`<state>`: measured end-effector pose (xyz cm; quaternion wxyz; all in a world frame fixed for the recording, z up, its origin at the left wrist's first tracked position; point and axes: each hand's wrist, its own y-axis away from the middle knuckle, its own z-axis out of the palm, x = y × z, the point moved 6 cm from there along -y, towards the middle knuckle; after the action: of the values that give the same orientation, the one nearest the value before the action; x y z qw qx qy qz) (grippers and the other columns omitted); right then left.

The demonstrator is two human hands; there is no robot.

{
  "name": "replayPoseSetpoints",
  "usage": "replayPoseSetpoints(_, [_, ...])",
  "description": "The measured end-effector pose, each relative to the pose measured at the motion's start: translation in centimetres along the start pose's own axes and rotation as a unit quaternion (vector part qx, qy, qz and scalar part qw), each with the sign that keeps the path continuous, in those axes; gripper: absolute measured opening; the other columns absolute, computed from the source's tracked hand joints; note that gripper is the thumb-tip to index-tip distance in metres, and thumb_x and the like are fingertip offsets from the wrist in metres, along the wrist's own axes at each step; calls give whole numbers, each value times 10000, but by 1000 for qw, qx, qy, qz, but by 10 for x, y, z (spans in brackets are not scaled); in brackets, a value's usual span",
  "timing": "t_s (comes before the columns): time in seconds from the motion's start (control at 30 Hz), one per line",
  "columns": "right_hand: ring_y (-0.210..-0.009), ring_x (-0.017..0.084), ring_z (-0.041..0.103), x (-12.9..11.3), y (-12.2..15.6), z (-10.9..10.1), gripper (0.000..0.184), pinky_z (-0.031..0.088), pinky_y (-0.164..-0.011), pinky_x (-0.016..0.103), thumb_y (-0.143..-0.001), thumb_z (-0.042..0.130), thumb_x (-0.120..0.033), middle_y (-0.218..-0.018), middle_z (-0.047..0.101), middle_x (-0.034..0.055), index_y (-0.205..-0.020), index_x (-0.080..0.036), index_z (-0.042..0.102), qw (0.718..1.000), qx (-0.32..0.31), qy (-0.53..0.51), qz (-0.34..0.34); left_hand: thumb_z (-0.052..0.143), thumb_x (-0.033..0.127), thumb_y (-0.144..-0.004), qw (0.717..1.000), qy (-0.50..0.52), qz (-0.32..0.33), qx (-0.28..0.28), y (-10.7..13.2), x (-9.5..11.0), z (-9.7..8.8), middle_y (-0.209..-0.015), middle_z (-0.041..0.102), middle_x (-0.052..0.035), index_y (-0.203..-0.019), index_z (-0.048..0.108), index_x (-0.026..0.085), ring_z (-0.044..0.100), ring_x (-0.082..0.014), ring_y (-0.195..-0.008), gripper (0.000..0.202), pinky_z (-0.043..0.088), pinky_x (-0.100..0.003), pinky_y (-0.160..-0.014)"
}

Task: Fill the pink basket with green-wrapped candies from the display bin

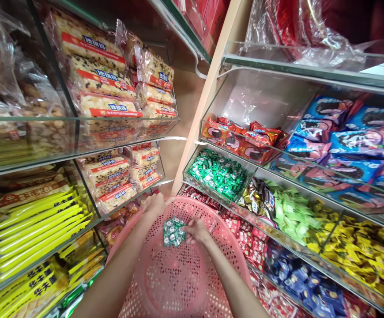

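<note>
A pink perforated plastic basket (227, 218) is in front of me, low in the view. My left hand (154, 206) is closed at its far left rim, slightly blurred, with the fingertips partly hidden. Over the basket, my right hand (197, 230) pinches the right edge of a small clear packet of green-wrapped candies (174, 232). The basket's bottom shows bare holes below the packet. Just beyond the rim, a clear bin holds many loose green candies (216, 176).
Glass-fronted shelves rise on both sides. On the left are puffed-grain bars (107, 81) and yellow wafer packs (36, 225). To the right lie red cookie packs (245, 137), blue cookie packs (360, 143), yellow candies (360, 247) and dark blue candies (304, 278). A wooden post (201, 97) divides the shelves.
</note>
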<state>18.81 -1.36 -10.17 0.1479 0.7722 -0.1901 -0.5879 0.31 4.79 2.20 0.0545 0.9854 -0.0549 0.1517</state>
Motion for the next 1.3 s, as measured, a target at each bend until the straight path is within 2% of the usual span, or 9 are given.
replayPoseSetpoints(0.13, [-325,125,474,-45,24,-11,323,313,-366,205,-734,630,-440,-345,493,-64,-637,-230,405,982,59,139,-116,186,699,-809,1000,6,-3,1,-2,-2,2,-1073,667,-190,-988,668,142,603,-358,-1034,758,470,-437,-837])
replayPoseSetpoints(0.3, [-470,105,484,-144,86,-40,349,320,-491,212,-821,512,-449,-488,555,-12,-583,-194,490,881,205,273,-326,208,691,-811,1000,12,-6,5,-3,-3,3,-1069,670,-190,-973,671,152,609,-344,-1031,729,474,-424,-838])
replayPoseSetpoints(0.37, [-494,107,489,-173,102,-58,335,314,-514,216,-847,478,-450,-531,576,-9,-642,-193,543,852,262,297,-343,205,691,-812,1000,11,-7,6,-4,-3,3,-1073,669,-187,-981,669,154,610,-339,-1032,730,474,-418,-840])
replayPoseSetpoints(0.43, [-559,126,535,-191,107,-79,285,315,-538,223,-853,479,-427,-599,612,6,-719,-199,587,826,331,336,-309,189,696,-810,1000,10,-8,6,-4,-3,2,-1077,669,-184,-988,668,155,609,-340,-1032,744,474,-419,-839])
replayPoseSetpoints(0.53, [-707,186,603,-198,96,-105,251,326,-567,246,-820,527,-428,-730,660,59,-767,-202,622,801,385,411,-205,202,698,-806,1000,13,-9,5,-5,-4,2,-1080,669,-178,-986,671,160,609,-338,-1034,736,474,-413,-840])
replayPoseSetpoints(0.6, [-765,220,619,-196,84,-113,291,337,-579,264,-800,540,-470,-792,671,90,-761,-197,633,802,372,441,-154,227,697,-803,1000,17,-8,8,-5,-5,2,-1078,670,-177,-981,674,161,609,-338,-1034,721,474,-409,-841])
replayPoseSetpoints(0.7, [-797,237,625,-192,75,-116,337,346,-587,278,-792,530,-513,-834,673,108,-781,-195,641,810,353,450,-132,243,698,-799,1000,24,-10,10,-6,-6,2,-1072,672,-183,-976,676,157,609,-345,-1032,715,475,-418,-836])
replayPoseSetpoints(1.1, [-635,149,547,-190,79,-115,167,275,-533,231,-796,561,-349,-655,612,10,-698,-215,550,834,356,370,-203,239,713,-787,999,28,-20,1,-5,-7,1,-1080,669,-186,-980,675,166,604,-349,-1041,724,471,-434,-837])
replayPoseSetpoints(1.3, [-618,151,526,-194,91,-123,135,280,-558,241,-818,528,-303,-667,604,16,-722,-208,538,809,399,347,-254,235,701,-795,1000,24,-14,3,-6,-7,2,-1093,666,-177,-988,672,174,602,-339,-1047,711,471,-423,-837])
